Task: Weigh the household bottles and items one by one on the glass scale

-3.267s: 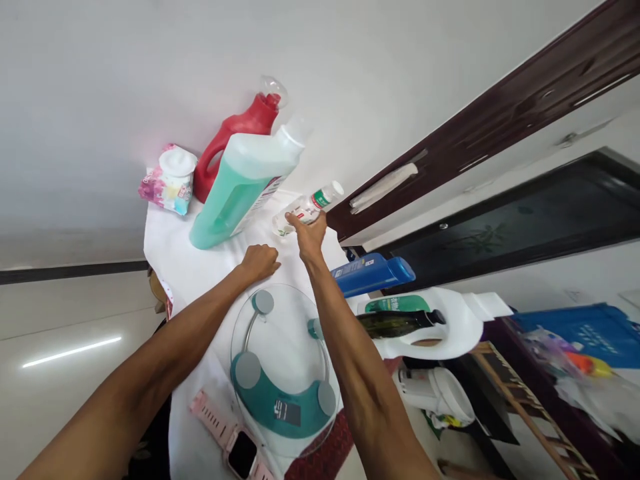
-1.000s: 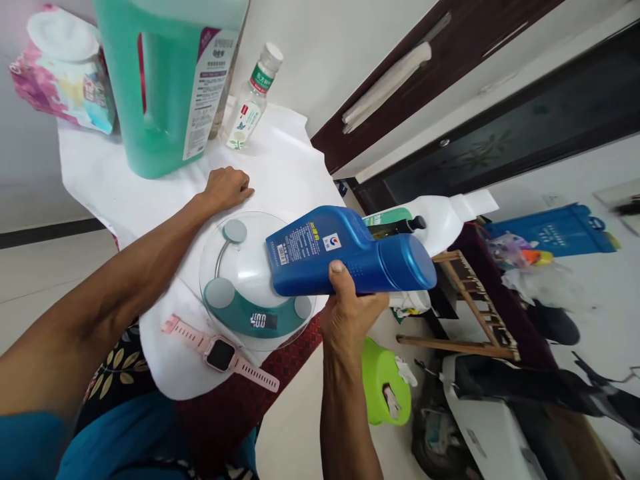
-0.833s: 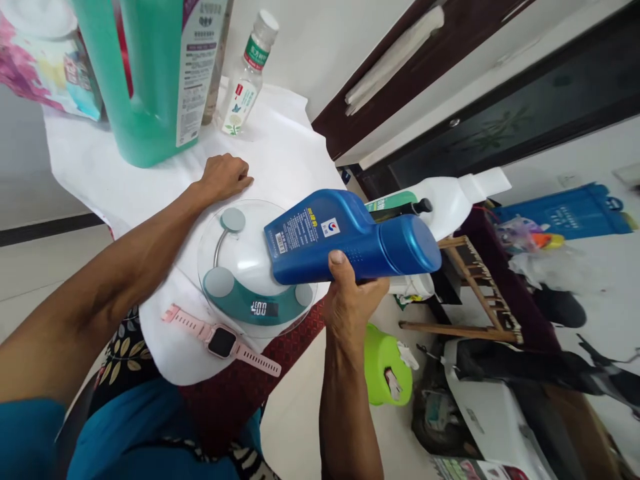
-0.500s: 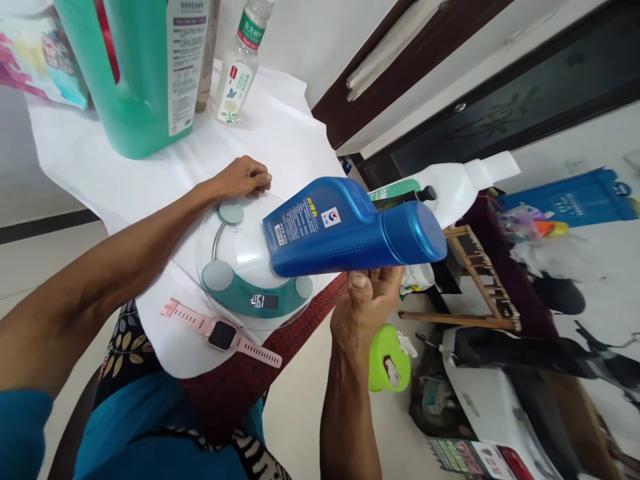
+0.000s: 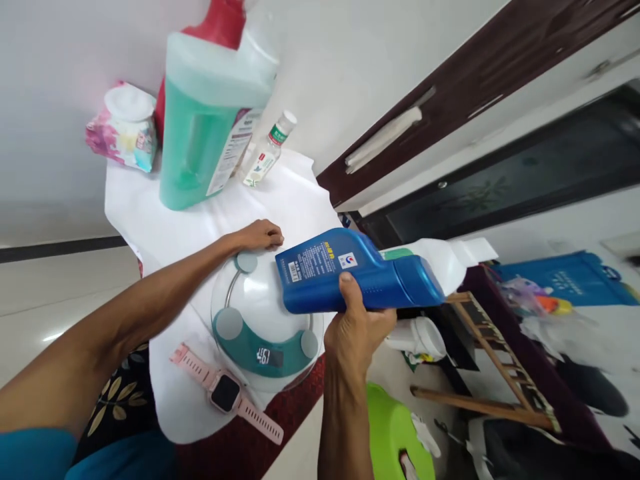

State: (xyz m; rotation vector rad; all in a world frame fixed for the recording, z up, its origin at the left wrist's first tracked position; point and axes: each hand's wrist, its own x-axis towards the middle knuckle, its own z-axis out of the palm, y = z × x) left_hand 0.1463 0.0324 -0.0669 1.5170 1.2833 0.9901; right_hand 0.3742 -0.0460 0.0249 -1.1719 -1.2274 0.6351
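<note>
My right hand [image 5: 356, 333] grips a blue bottle [image 5: 350, 273] on its side, thumb across its face, and holds it over the right edge of a round glass scale [image 5: 250, 313] with a teal display strip. My left hand [image 5: 260, 235] rests with curled fingers on the white cloth [image 5: 150, 227] at the scale's far rim. A pink smartwatch [image 5: 225, 392] lies on the cloth in front of the scale.
At the back stand a large green jug [image 5: 200, 140], a red jug [image 5: 220, 23] behind it, a small clear bottle [image 5: 267, 150] and a wipes pack [image 5: 123, 130]. To the right are a white jug [image 5: 445, 257], a wooden frame [image 5: 495, 373], a green tub [image 5: 395, 437] and a dark door [image 5: 500, 180].
The small clear bottle was set down at the back. My right hand then took up the blue bottle and lowered it toward the scale, regripping with the thumb on top. The view tilted upward.
</note>
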